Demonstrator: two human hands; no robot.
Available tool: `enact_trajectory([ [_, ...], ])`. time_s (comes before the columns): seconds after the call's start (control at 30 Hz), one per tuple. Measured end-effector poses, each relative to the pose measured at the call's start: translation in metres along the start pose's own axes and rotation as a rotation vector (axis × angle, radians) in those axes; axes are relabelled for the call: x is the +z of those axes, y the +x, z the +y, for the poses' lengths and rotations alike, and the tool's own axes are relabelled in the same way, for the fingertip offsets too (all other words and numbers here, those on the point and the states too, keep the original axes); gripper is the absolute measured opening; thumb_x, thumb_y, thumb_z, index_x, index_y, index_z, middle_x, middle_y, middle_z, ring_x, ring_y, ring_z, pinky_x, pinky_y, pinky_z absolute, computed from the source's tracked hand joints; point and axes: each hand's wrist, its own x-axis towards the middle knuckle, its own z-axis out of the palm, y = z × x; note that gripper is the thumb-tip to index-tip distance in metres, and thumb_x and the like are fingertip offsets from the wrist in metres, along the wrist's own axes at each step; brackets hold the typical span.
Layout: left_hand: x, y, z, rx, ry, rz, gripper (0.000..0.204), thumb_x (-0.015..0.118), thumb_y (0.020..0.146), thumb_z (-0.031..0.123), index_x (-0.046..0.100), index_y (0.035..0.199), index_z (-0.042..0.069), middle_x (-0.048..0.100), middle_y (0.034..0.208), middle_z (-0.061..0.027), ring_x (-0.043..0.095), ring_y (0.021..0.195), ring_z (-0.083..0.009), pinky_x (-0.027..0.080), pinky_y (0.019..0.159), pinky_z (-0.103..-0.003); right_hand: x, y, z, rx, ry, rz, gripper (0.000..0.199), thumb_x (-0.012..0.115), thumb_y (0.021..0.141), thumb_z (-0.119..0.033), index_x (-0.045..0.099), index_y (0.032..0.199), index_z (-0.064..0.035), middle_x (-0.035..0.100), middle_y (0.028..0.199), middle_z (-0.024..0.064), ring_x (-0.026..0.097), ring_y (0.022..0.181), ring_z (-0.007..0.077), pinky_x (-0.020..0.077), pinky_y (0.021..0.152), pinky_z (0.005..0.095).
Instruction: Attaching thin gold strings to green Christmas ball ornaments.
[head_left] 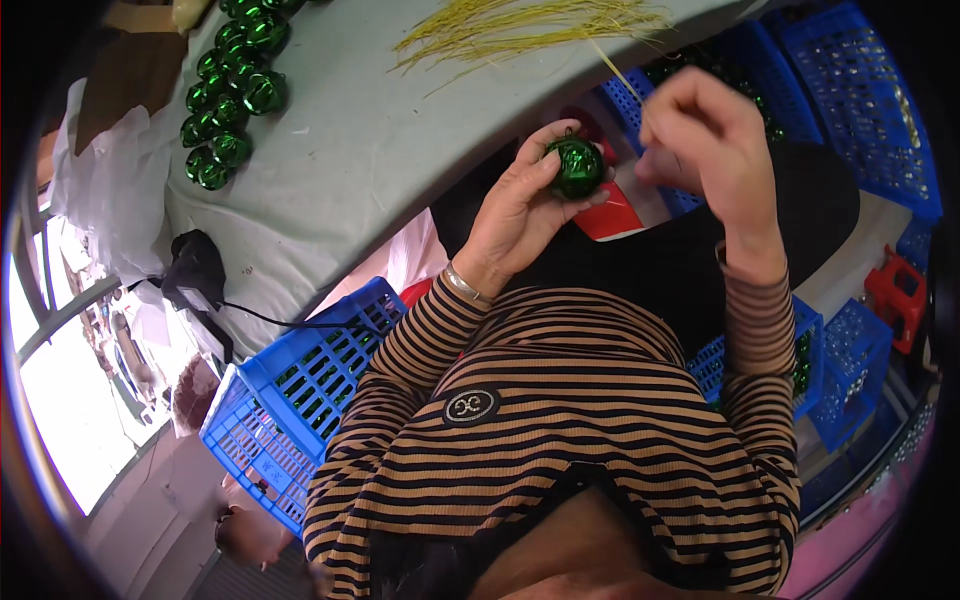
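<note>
Green bell (577, 167), loop up, left hand (520, 210)

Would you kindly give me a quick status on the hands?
Left hand gripping green bell. Right hand pinching yellow string beside it. Nothing between them.

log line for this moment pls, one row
left hand: holds green bell | right hand: pinches yellow string above bell | table: green bells pile, yellow strings bundle | blue crates beside
</note>
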Motion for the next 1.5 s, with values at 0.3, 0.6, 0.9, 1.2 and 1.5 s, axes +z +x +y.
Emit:
enact_trajectory([
  [0.3, -0.011, 0.021, -0.026, -0.208, -0.147, 0.040, 0.032, 0.046, 0.093, 0.026, 0.048, 0.119, 0.006, 0.054, 0.116, -0.0122, 0.054, 0.105, -0.0265, 0.045, 0.091, -0.043, 0.006, -0.097, 0.018, 0.151, 0.191, 0.136, 0.002, 0.056, 0.078, 0.002, 0.054, 0.077, 0.0012, 0.057, 0.074, 0.0069, 0.047, 0.063, 0.0071, 0.0333, 0.055, 0.0173],
  [0.6, -0.003, 0.026, -0.037, -0.255, -0.142, 0.043, 0.031, 0.046, 0.093, 0.025, 0.051, 0.115, 0.004, 0.055, 0.114, -0.0120, 0.053, 0.107, -0.0271, 0.044, 0.093, -0.042, 0.002, -0.114, 0.024, 0.278, 0.222, 0.123, 0.006, 0.061, 0.081, -0.005, 0.059, 0.082, 0.0004, 0.059, 0.076, 0.0026, 0.054, 0.070, 0.0071, 0.0426, 0.067, 0.0203],
  [0.9, -0.007, 0.024, -0.046, -0.157, -0.010, 0.079, 0.030, 0.049, 0.093, 0.024, 0.054, 0.112, 0.002, 0.055, 0.115, -0.0153, 0.051, 0.114, -0.0300, 0.043, 0.095, -0.044, 0.015, -0.112, 0.048, 0.357, 0.282, 0.155, 0.004, 0.060, 0.082, -0.004, 0.059, 0.082, -0.0001, 0.059, 0.074, 0.0025, 0.055, 0.071, 0.0066, 0.0437, 0.066, 0.0196],
  [1.2, -0.017, 0.029, -0.045, -0.044, 0.014, 0.170, 0.022, 0.059, 0.089, 0.021, 0.062, 0.097, 0.001, 0.063, 0.096, -0.0102, 0.060, 0.093, -0.0242, 0.049, 0.085, -0.035, 0.033, -0.103, 0.075, 0.436, 0.774, 0.057, 0.010, 0.057, 0.085, -0.002, 0.060, 0.092, 0.0034, 0.062, 0.077, 0.0085, 0.059, 0.070, 0.0131, 0.0467, 0.065, 0.0211],
  [1.5, -0.015, 0.028, -0.032, 0.017, 0.453, 0.140, 0.029, 0.063, 0.087, 0.022, 0.065, 0.099, -0.004, 0.064, 0.088, -0.0088, 0.060, 0.083, -0.0161, 0.049, 0.078, -0.028, 0.037, -0.094, 0.063, 0.320, 0.773, 0.233, 0.009, 0.058, 0.085, -0.003, 0.062, 0.092, 0.0032, 0.064, 0.075, 0.0089, 0.058, 0.063, 0.0126, 0.0462, 0.058, 0.0203],
])
